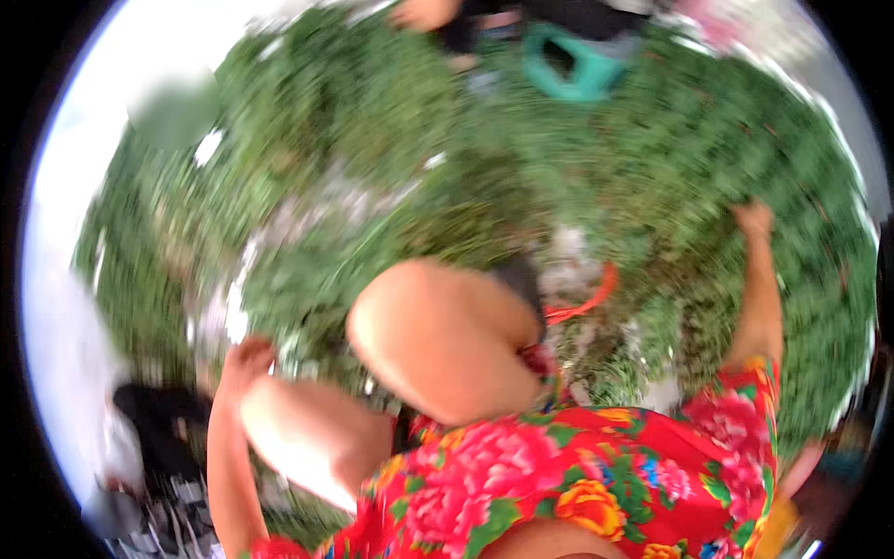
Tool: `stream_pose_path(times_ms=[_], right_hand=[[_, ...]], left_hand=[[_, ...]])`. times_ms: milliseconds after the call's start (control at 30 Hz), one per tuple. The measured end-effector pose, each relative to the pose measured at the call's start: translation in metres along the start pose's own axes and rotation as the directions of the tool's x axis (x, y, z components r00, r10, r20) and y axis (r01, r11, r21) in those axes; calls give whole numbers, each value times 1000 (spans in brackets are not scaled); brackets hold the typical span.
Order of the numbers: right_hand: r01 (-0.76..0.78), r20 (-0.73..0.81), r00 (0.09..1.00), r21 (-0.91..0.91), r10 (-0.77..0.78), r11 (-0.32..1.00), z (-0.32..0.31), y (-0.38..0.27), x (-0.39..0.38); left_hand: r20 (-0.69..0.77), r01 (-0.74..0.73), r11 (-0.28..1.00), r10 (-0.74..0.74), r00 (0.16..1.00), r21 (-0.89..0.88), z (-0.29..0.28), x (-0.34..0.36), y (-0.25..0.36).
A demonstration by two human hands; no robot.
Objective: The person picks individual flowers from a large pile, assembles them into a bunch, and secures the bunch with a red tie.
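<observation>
A broad spread of leafy green plants lies all around me, smeared by motion. My right hand, at the end of an outstretched arm, is down at the greens on the right. Its fingertips blur into the leaves, so I cannot see whether they grip any. By my bent left knee is my left hand, its fingers partly curled and too blurred to read. An orange-red band or strap curves over the ground just right of my other knee.
A teal plastic stool stands at the far side, with a person in dark clothing at it. That person's hand shows at the top edge. Dark items lie at the lower left. Pale ground shows between the plants.
</observation>
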State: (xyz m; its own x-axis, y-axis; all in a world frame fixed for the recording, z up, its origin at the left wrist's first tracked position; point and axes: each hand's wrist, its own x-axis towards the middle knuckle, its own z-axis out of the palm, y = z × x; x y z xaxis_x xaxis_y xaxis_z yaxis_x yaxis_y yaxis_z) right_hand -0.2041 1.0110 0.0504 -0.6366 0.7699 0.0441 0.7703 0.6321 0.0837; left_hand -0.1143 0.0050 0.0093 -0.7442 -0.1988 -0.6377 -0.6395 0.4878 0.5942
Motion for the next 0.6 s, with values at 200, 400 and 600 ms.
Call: stream_pose_path(times_ms=[200,400,600], right_hand=[[543,-234,821,37,-521,839,34,-90,-47],[930,62,223,285,-973,231,-64,-337,-252],[832,247,-555,198,-795,-519,-74,-481,-473]], left_hand=[[204,61,998,-58,977,-7,38,-22,-58],[472,112,992,-71,879,-58,73,-71,-148],[829,156,979,24,558,-133,90,-136,-201]])
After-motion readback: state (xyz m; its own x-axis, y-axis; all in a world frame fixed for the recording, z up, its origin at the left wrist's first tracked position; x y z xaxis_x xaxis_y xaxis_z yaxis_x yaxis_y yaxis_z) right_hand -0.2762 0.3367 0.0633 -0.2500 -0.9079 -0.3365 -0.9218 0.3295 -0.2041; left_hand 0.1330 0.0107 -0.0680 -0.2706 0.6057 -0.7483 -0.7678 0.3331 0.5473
